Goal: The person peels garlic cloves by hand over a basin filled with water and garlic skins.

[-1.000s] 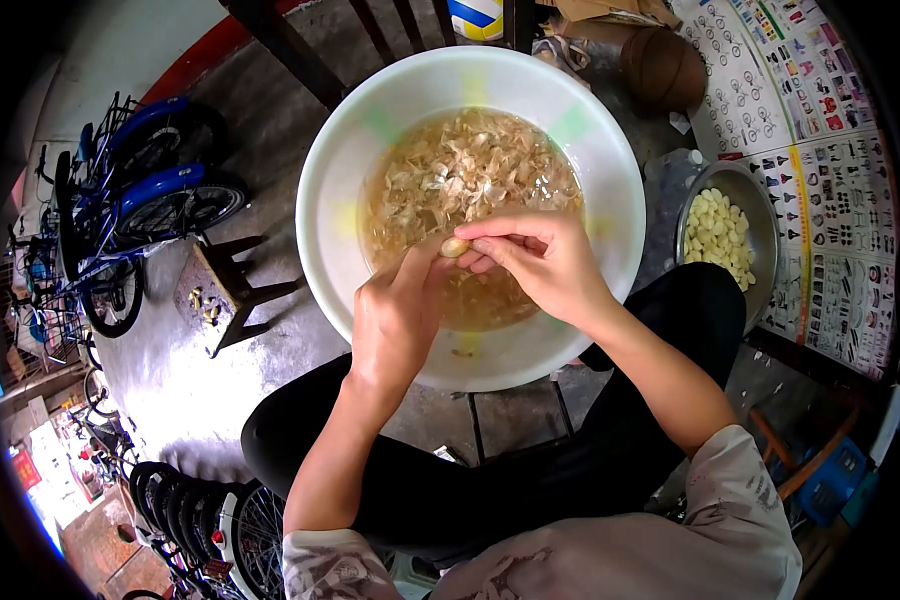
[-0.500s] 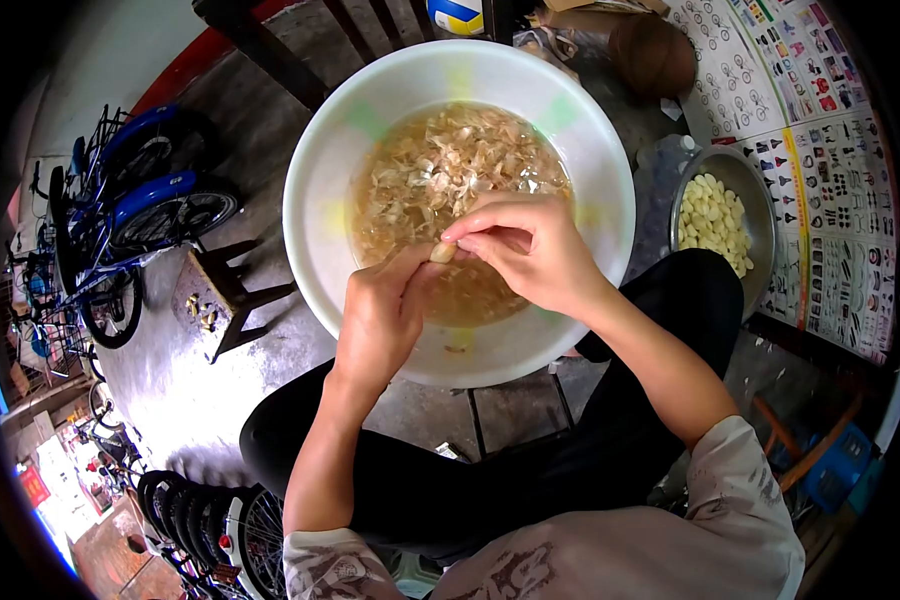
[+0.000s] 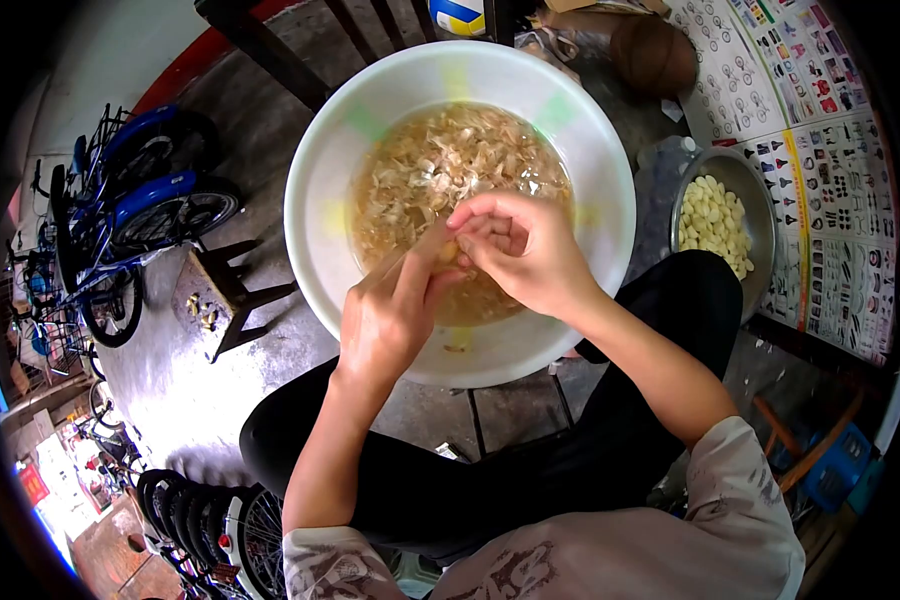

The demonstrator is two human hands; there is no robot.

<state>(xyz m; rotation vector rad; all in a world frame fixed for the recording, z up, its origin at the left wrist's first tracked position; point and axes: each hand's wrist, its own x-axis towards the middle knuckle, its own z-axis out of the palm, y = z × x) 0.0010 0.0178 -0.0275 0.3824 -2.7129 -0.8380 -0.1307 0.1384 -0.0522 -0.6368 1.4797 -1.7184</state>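
The left hand pinches a garlic clove over a basin of peels. The right hand is beside it, its grip too hidden to tell.

Perhaps a clove, mostly hidden by fingers, ball cropped above

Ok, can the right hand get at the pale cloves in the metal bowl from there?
Likely yes: the metal bowl is open, with the pale cloves uncovered. The right hand would need to cross the rim of the white basin and skirt the right knee; whether its fingers are free is unclear.
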